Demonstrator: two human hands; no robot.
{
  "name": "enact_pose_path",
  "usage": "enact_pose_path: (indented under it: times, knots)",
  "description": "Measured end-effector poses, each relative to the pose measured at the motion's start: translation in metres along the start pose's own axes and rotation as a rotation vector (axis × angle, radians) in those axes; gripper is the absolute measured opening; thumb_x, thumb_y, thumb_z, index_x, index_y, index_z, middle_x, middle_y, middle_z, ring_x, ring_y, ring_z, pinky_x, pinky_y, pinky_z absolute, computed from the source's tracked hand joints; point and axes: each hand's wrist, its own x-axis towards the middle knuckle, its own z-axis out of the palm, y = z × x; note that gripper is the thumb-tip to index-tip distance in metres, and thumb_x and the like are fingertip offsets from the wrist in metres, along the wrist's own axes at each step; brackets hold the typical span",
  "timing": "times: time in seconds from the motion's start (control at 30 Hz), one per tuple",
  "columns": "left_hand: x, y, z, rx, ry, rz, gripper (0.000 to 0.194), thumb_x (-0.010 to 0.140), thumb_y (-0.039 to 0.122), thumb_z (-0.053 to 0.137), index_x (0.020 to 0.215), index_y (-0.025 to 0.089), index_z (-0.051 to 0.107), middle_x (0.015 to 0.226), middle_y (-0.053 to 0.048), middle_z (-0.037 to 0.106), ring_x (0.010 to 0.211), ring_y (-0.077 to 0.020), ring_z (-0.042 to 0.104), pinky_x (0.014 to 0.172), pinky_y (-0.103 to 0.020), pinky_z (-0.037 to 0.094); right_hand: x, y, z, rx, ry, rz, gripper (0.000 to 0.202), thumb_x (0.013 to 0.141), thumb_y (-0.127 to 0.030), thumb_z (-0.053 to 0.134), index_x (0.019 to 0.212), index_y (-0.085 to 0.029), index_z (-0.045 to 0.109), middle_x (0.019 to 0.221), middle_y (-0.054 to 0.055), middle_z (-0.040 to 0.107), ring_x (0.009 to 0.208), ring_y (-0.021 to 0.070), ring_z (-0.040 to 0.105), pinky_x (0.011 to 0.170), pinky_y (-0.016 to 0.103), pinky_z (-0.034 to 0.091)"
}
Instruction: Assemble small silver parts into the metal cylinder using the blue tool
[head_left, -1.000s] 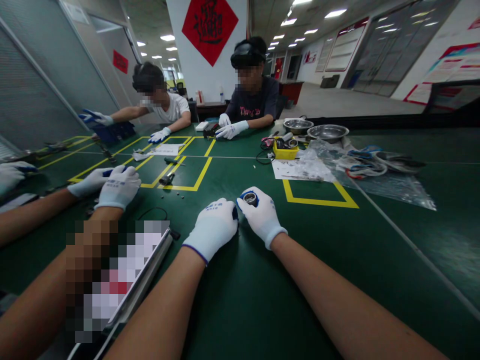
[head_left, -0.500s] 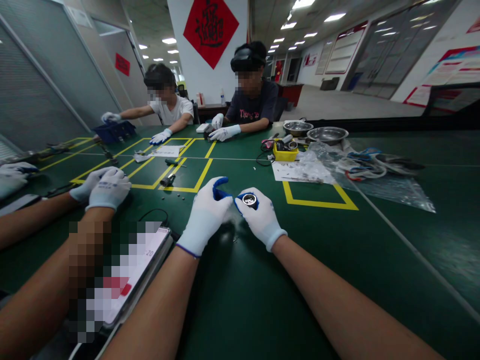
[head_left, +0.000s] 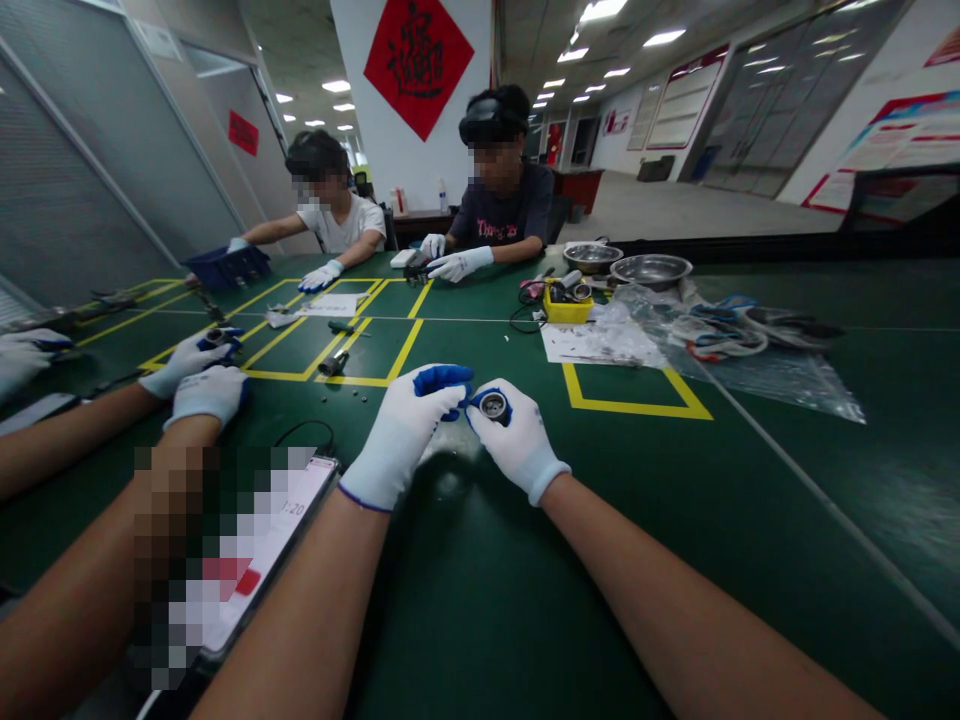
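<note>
Both of my hands wear white gloves with blue palms. My right hand (head_left: 517,435) is wrapped round a short dark cylindrical part (head_left: 494,406), its round metal-rimmed end facing up and small details showing inside. Just left of it, my left hand (head_left: 409,425) has its thumb and fingers brought together in a pinch close to the part's rim. Whatever sits between those fingertips is too small or hidden to make out. Beyond my left hand, a dark cylindrical fitting (head_left: 334,364) and a few tiny metal pieces (head_left: 355,394) lie on the green table (head_left: 480,620).
A phone (head_left: 262,560) lies left of my left forearm. At the left, a co-worker's gloved hands (head_left: 206,390) hold a part; two people sit opposite. Rightward are a yellow bin (head_left: 568,305), metal bowls (head_left: 651,270), plastic bags (head_left: 795,375) and cables (head_left: 720,335).
My left hand's fingers have closed from a wide curl into a pinch near the part. My right hand keeps its hold. The co-worker's hands at the left have moved apart, showing a part.
</note>
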Motion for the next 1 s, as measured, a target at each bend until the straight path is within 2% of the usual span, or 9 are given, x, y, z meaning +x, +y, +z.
enact_pose_path:
  times: [0.17,0.43,0.77,0.9,1.0]
  knots:
    - [-0.001,0.000,0.000,0.007,0.028,-0.002,0.038,0.066,0.020,0.079,0.103,0.015,0.077,0.105,-0.009,0.079,0.094,-0.0218,0.072,0.090,-0.038,0.059,0.001,0.001,-0.001,0.000,0.014,0.009,0.015,0.079,-0.039,0.063,0.076,-0.025,0.059,0.075,0.003,0.068,0.075,0.0230,0.066,0.073,0.037,0.055]
    - [-0.004,0.001,0.000,-0.016,-0.027,0.021,0.031,0.064,0.020,0.080,0.094,0.015,0.079,0.097,-0.008,0.080,0.090,-0.0210,0.072,0.091,-0.038,0.058,0.002,0.002,-0.001,0.026,0.034,-0.001,0.015,0.078,-0.038,0.063,0.075,-0.024,0.060,0.074,0.003,0.069,0.073,0.0230,0.066,0.071,0.037,0.054]
    - [0.000,-0.003,-0.002,0.000,-0.061,0.000,0.035,0.068,0.028,0.081,0.099,0.013,0.080,0.100,-0.011,0.081,0.088,-0.0229,0.073,0.084,-0.039,0.059,0.001,0.001,-0.001,0.043,0.044,0.001,0.016,0.078,-0.039,0.064,0.075,-0.023,0.062,0.075,0.003,0.069,0.075,0.0229,0.066,0.072,0.036,0.054]
    - [0.003,-0.008,0.000,0.096,-0.040,0.097,0.028,0.071,0.027,0.079,0.095,0.013,0.080,0.097,-0.011,0.081,0.092,-0.0242,0.074,0.092,-0.041,0.058,0.004,0.005,-0.002,0.110,0.092,0.005,0.018,0.075,-0.039,0.066,0.078,-0.022,0.066,0.076,0.004,0.071,0.075,0.0230,0.066,0.073,0.036,0.054]
    - [0.004,-0.014,0.003,0.172,-0.013,0.198,0.023,0.076,0.026,0.076,0.095,0.013,0.079,0.099,-0.010,0.081,0.096,-0.0243,0.074,0.096,-0.042,0.057,0.006,0.007,-0.003,0.246,0.081,0.102,0.021,0.075,-0.042,0.069,0.079,-0.021,0.067,0.074,0.004,0.069,0.072,0.0215,0.064,0.071,0.036,0.054]
